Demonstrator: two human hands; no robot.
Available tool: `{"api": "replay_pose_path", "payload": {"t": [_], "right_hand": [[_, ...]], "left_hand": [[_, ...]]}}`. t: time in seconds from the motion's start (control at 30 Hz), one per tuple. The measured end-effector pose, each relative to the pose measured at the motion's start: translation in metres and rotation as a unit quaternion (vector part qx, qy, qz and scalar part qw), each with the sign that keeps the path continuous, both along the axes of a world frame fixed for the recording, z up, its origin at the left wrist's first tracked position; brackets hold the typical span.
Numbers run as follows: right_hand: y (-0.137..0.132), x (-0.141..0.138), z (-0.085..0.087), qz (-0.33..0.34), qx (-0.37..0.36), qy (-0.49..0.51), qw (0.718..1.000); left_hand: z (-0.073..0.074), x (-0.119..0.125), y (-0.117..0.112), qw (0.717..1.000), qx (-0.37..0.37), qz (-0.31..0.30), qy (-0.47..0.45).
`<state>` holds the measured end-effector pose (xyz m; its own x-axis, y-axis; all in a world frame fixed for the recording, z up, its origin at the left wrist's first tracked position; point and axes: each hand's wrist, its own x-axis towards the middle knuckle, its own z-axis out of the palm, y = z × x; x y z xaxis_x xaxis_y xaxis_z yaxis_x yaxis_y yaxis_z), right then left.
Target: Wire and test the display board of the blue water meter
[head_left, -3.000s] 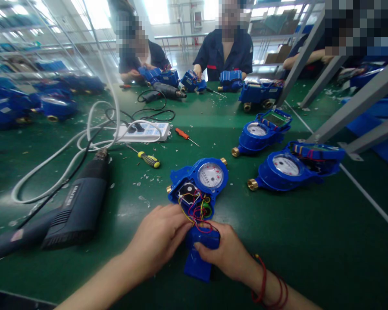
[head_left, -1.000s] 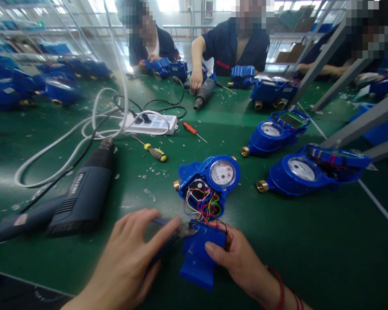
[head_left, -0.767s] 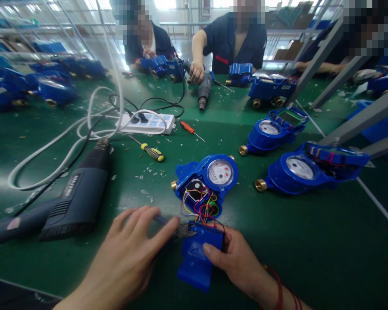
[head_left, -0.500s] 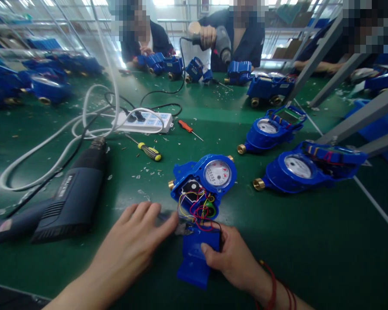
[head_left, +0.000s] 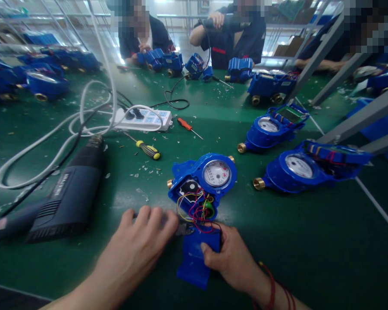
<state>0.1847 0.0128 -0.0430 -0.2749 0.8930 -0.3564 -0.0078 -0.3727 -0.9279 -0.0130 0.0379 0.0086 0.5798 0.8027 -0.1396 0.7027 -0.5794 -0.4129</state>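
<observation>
An opened blue water meter (head_left: 218, 173) lies in front of me. Its round dial faces up, and yellow, red and dark wires (head_left: 198, 206) spill from the open compartment. My right hand (head_left: 231, 258) grips a blue plastic cover (head_left: 196, 256) just below the meter, thumb on top, with the wires running to its upper edge. My left hand (head_left: 142, 241) is closed around a dark-handled tool, apparently pliers. The metal jaws (head_left: 184, 229) reach to the cover's upper left corner, beside the wires. The fingers hide most of the handles.
A heat gun (head_left: 67, 189) lies left. Beyond are a yellow-black screwdriver (head_left: 148, 150), an orange screwdriver (head_left: 185, 124) and a white power strip (head_left: 148, 119) with looped cables. Two more meters (head_left: 297, 168) stand right, near grey metal bars (head_left: 358, 114). Co-workers sit across the table; one holds a power tool (head_left: 228, 23).
My left fingers have curled closer around the tool, its jaws staying near the cover's edge. My right hand has barely moved. The co-worker opposite has raised the power tool off a meter.
</observation>
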Motion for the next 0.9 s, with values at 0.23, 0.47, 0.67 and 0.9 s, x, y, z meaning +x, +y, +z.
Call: {"api": "replay_pose_path", "payload": {"t": [0.23,0.47,0.67,0.9], "right_hand": [[0.000,0.000,-0.001,0.013,0.017,-0.009,1.000],[-0.006,0.004,-0.004,0.010,0.006,0.038,0.999],[-0.008,0.002,-0.004,0.004,0.048,-0.003,0.999],[-0.016,-0.015,-0.001,-0.063,0.176,-0.216,0.959]], "left_hand": [[0.005,0.003,-0.002,0.999,-0.049,0.013,0.010],[0.006,-0.010,0.001,0.977,-0.184,0.083,-0.066],[0.006,-0.026,-0.021,0.967,-0.144,0.141,-0.156],[0.009,-0.011,-0.033,0.961,-0.132,0.152,-0.188]]}}
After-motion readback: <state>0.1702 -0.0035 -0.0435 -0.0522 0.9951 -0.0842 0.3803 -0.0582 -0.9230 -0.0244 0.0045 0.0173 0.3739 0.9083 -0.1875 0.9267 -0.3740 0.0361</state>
